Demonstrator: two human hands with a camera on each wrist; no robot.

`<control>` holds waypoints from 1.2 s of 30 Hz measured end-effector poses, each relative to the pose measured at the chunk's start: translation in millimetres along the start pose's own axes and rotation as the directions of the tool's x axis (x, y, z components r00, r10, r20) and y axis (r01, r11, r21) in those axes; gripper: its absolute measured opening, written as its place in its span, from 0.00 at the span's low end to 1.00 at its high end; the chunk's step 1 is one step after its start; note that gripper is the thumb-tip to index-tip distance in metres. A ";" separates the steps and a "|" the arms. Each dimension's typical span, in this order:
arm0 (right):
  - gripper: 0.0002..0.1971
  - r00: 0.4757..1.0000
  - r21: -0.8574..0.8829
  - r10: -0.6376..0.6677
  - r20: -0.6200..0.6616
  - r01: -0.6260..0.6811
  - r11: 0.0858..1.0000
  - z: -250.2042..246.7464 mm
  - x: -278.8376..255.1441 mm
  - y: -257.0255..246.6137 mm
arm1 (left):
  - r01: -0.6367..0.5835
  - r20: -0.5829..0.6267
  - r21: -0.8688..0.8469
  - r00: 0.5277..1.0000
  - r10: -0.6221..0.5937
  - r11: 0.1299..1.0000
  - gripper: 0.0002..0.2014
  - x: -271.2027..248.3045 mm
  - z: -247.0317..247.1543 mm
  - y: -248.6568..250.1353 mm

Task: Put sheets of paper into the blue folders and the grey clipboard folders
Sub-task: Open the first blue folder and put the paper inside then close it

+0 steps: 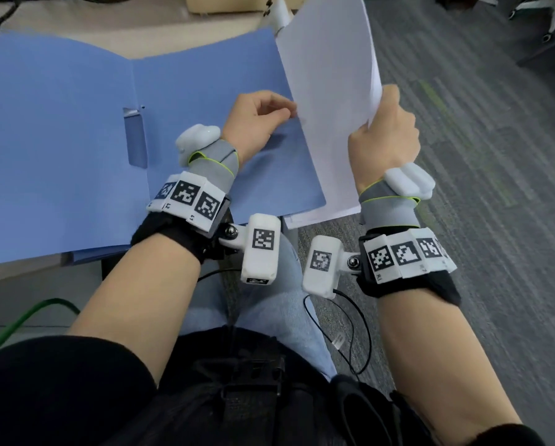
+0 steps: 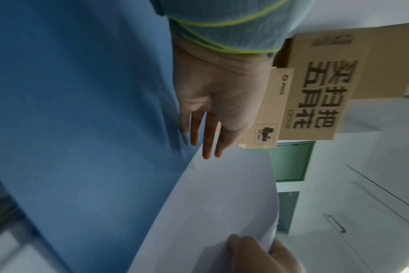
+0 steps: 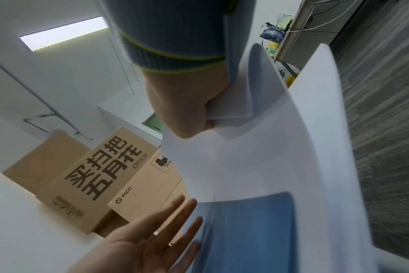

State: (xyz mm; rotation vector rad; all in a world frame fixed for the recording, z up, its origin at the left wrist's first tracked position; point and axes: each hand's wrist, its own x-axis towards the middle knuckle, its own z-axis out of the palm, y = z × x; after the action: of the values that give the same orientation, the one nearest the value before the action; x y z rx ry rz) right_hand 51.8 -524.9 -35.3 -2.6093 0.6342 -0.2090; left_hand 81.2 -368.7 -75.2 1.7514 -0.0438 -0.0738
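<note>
Currently on view: one blue folder (image 1: 76,130), lying open and flat on the counter (image 1: 115,30), its inner pocket slot showing near the fold. A further blue edge shows beneath its near side, so more may lie under it; the count cannot be told.

Sheets of paper (image 1: 331,101): one white bundle, held tilted up over the right edge of the open folder, lower edge reaching past the folder's near corner. The right wrist view shows several layered edges; the exact number cannot be told.

Hands: two. The right hand (image 1: 385,136) has its fingers and thumb curled round the right edge of the sheets. The left hand (image 1: 257,119) rests above the folder's right leaf, just beside the left edge of the sheets; in the wrist views its fingers (image 2: 206,136) are straight and spread, gripping nothing.

Cardboard boxes (image 2: 320,96): at least three, stacked beyond the counter, two with printed lettering.

Green cable (image 1: 22,323): one, at lower left.

Carpeted floor (image 1: 495,156) to the right.
</note>
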 end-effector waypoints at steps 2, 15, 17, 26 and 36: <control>0.20 0.995 0.002 -0.055 -0.079 0.055 0.998 -9.8 -9.3 -4.7 | 0.006 -0.024 0.093 1.000 -0.003 0.996 0.10 -4.1 -9.6 1.9; 0.25 0.840 0.389 -0.146 -0.523 0.388 0.836 -26.7 -40.9 -44.6 | 0.065 -0.095 0.015 0.993 -0.064 0.998 0.11 -25.1 -47.7 3.8; 0.20 0.826 0.514 -0.148 -0.543 0.466 0.720 -17.8 -40.0 -51.4 | -0.035 -0.139 -0.016 0.990 0.032 0.999 0.10 -29.0 -55.7 13.1; 0.08 0.957 0.920 -0.268 -0.113 0.203 0.335 24.1 -29.6 -54.4 | -0.270 -0.355 -0.231 0.918 0.178 0.935 0.16 -50.8 -98.9 22.6; 0.08 0.968 0.934 -0.245 0.049 0.043 0.355 44.0 -26.2 -54.0 | -0.001 -0.250 -0.120 0.968 -0.029 0.993 0.13 -50.7 -104.7 8.9</control>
State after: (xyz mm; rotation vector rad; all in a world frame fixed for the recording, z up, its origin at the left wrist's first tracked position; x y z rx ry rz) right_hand 61.1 -452.8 -50.9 -1.4888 0.0929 -0.2761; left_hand 38.5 -264.0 -46.4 1.6293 0.1559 0.1333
